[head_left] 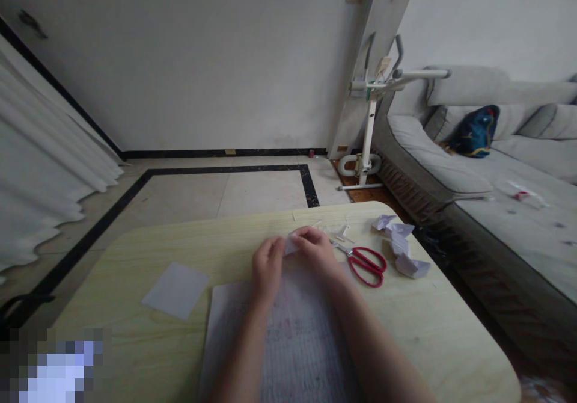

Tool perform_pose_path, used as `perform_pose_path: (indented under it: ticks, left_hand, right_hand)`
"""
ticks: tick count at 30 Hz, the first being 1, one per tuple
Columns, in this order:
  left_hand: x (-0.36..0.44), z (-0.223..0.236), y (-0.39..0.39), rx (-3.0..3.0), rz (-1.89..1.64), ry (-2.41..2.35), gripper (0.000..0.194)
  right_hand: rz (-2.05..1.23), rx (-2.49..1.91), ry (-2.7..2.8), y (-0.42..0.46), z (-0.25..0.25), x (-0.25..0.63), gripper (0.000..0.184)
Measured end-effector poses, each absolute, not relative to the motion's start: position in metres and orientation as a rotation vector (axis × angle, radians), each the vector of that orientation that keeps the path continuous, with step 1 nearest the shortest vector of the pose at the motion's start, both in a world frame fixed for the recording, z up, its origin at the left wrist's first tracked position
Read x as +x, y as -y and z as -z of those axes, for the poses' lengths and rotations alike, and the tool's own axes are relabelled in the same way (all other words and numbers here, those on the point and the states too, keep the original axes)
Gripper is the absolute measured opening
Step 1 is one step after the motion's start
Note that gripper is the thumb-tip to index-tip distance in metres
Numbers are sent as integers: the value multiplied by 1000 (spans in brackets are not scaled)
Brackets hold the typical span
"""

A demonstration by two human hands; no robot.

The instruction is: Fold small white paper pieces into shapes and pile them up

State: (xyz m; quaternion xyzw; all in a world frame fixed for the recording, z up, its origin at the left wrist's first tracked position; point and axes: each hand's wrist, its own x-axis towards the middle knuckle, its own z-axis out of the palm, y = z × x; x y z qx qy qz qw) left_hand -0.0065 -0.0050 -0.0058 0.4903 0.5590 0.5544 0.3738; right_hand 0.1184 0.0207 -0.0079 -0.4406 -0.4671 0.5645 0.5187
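Between my two hands is a small folded piece of white paper [291, 245], partly covered by the fingers. My left hand [267, 267] pinches its left side, and my right hand [315, 249] grips it from the right with bent fingers. Both hands are over the top edge of a large sheet covered in writing [293, 337]. Red-handled scissors [367, 264] lie just right of my right hand, blades toward it. Beyond them are thin paper scraps [340, 233]. Several folded paper pieces [400, 240] form a row on the right. A plain square of paper [175, 290] rests at left.
The pale wooden table [451, 337] has rounded corners. Behind it, tiled floor runs to a grey wall. A white exercise machine [370, 120] stands beyond the table, and a grey sofa [532, 222] with a blue bag [475, 131] is on the right. White curtains [40, 168] hang at left.
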Motion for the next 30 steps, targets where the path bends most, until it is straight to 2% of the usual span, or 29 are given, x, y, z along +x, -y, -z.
perform_pose_path:
  ticks: [6,10,14,20,30]
  left_hand:
    - [-5,7,4,1166,-1450,-1373,24]
    - [-4,9,4,1052,-1376,-1279,32]
    - [-6,11,3,1148,-1316,-1379,30]
    - [-7,8,4,1241,-1313,-1417,29]
    - [-5,10,5,1210,-1316,-1326,30]
  right_hand:
    - [-1402,-1035,1060,-22,9,119,18]
    - [-1410,-1023,975,-22,9,118,18]
    - [-1443,-1011,952,-22,8,117,18]
    - [-1345,-1083,1138,-21,13,117,21]
    - [-1287,-1093,1129,-20,12,114,23]
